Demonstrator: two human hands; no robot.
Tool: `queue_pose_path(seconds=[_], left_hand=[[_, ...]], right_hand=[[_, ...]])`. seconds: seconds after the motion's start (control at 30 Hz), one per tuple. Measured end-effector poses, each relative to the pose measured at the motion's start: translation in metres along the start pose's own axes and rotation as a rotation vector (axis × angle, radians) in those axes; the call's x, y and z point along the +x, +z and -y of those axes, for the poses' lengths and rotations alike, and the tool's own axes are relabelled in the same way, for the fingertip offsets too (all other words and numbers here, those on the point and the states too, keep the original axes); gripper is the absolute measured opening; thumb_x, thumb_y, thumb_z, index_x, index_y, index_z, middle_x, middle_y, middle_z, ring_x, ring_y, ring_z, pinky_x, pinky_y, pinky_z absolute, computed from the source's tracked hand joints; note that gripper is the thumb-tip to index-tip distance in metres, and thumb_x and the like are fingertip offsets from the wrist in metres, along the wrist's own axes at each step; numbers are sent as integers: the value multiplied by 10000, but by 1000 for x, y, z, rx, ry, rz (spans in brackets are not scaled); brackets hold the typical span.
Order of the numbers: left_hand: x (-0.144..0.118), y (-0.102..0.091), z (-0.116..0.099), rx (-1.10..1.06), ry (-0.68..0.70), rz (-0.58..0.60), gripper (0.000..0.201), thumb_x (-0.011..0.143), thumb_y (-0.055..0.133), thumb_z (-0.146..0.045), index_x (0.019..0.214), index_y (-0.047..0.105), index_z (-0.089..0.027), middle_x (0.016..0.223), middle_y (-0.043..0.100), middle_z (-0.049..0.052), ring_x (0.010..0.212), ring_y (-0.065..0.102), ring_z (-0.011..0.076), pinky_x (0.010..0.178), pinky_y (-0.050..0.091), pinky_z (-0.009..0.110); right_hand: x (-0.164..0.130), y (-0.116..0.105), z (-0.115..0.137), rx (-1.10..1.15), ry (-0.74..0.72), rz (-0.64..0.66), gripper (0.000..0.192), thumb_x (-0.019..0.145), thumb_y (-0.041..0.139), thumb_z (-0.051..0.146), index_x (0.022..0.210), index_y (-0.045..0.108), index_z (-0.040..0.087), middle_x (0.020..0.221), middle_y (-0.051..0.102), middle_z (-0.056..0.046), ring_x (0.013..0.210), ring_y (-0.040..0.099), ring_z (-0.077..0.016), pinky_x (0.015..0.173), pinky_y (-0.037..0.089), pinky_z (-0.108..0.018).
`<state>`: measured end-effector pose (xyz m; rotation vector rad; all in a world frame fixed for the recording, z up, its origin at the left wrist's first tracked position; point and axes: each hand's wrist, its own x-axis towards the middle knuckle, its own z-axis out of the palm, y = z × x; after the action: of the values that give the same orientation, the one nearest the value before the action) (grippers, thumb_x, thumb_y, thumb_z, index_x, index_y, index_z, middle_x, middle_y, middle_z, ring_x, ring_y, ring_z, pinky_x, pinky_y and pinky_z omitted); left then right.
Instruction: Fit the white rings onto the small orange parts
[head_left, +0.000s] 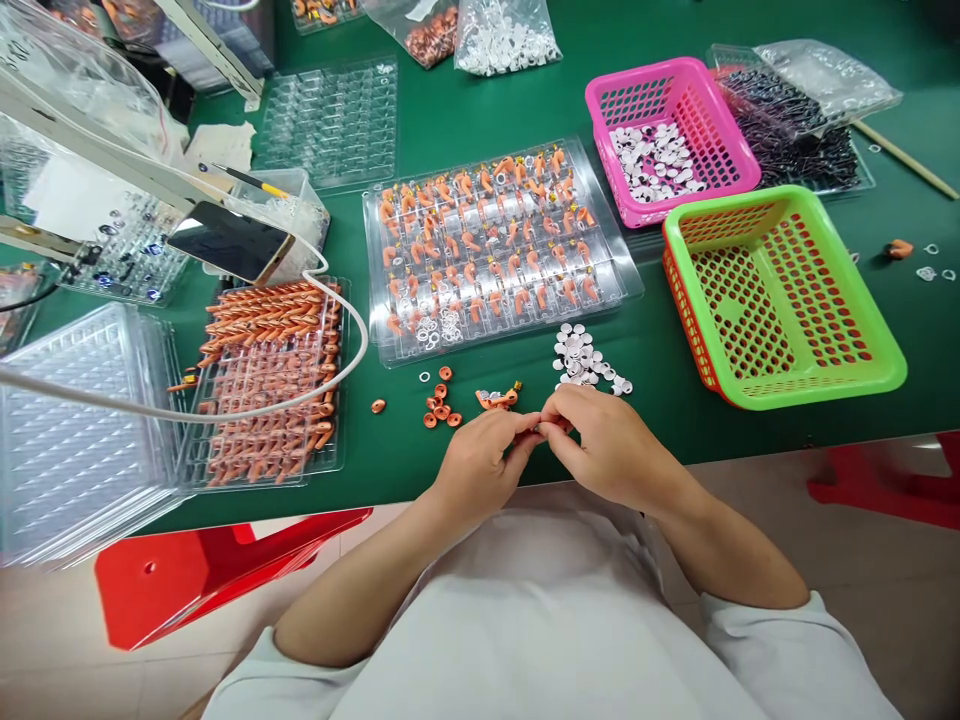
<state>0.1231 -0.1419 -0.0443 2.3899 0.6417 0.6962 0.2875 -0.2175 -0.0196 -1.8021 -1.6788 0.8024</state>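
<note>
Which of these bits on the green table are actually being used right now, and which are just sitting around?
In use:
left hand and right hand, pinching a small part together
loose orange rings
white discs
clear tray of orange pieces

Lying about:
green basket
pink basket
phone
bags of parts

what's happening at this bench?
A person's left hand and right hand meet at the edge of the green table, pinching a tiny part between the fingertips. Loose orange rings and white discs lie just ahead. Behind them is a clear tray of orange parts; the green basket looks empty.
</note>
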Motion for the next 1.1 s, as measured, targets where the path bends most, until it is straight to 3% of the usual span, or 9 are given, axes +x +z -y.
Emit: queue_pose_path(seconds=[0.3, 0.47, 0.63, 0.83, 1.1], left_hand=[[-1, -3, -2, -28, -79, -5, 72, 843, 679, -192, 910, 707, -192, 765, 757, 9, 678, 699, 142, 654, 550, 236], [0, -6, -3, -76, -114, -18, 75, 827, 697, -213, 899, 717, -201, 785, 770, 15, 685, 712, 151, 655, 563, 241], [3, -12, -5, -96, -163, 41, 62, 821, 704, -206, 881, 718, -209, 765, 764, 2, 654, 698, 139, 622, 548, 220], [2, -15, -6, -155, -150, 44, 69, 825, 703, -195, 891, 716, -210, 775, 766, 0, 666, 699, 132, 635, 551, 214], [3, -16, -6, -179, -158, 34, 69, 833, 699, -219, 899, 717, -210, 770, 768, 8, 648, 698, 137, 621, 559, 219]], right_hand=[[3, -2, -3, 89, 40, 19, 117, 874, 550, 137, 770, 559, 191, 742, 608, 6, 658, 530, -134, 584, 352, -255], [5, -2, -7, 242, 106, 38, 93, 853, 595, 183, 765, 576, 207, 691, 629, 25, 606, 539, -126, 538, 354, -240], [6, -3, -9, 405, 130, 60, 52, 854, 605, 210, 804, 618, 206, 707, 666, 16, 608, 582, -129, 530, 389, -235], [4, -6, -8, 481, 149, 130, 100, 863, 598, 240, 778, 635, 205, 679, 671, 15, 587, 571, -128, 510, 395, -230], [4, -2, -5, 592, 177, 93, 105, 859, 586, 238, 765, 600, 193, 714, 652, 1, 620, 589, -133, 534, 428, -231]])
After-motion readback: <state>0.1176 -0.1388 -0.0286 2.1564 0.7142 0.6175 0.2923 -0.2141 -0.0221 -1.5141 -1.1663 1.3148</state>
